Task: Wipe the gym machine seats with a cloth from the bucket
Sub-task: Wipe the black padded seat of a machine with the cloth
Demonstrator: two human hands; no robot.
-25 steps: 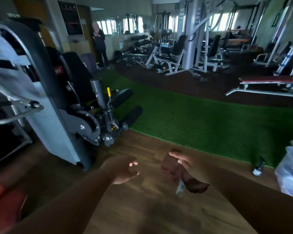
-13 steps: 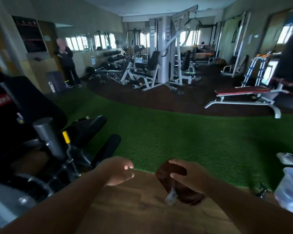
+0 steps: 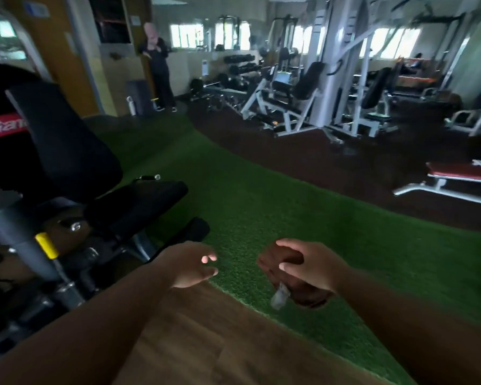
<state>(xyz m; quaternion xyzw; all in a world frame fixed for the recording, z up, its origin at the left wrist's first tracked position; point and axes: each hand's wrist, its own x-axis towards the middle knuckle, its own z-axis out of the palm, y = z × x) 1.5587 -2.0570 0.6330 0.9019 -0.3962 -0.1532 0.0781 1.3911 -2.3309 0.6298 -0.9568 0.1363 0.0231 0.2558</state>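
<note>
The right hand (image 3: 308,266) sits at about five o'clock in the head view, its fingers and thumb curled round a bunched dark brown cloth (image 3: 295,284). A small pale tag or clear scrap (image 3: 279,297) hangs from the underside of the bundle. Just beside it, at about six o'clock, the left hand (image 3: 190,266) hovers with fingers loosely curled and holds nothing; the two hands are near each other but apart.

At nine o'clock stands a black padded gym machine seat (image 3: 139,204) with an upright black backrest (image 3: 64,145) behind it. A red label with white lettering (image 3: 4,125) shows on the padding further left. In front of the seat, a grey metal post (image 3: 9,232) carries a yellow knob (image 3: 46,245). The cloth is well apart from the seat, to its lower right.

Under the hands, brown wood-look flooring (image 3: 206,343) meets a strip of green artificial turf (image 3: 289,198) that runs from eleven o'clock to four o'clock. At three o'clock lies a flat bench with a red pad and white frame (image 3: 456,176). White-framed weight machines (image 3: 303,93) fill one o'clock. A person in dark clothes (image 3: 157,65) stands at eleven o'clock by a wall.
</note>
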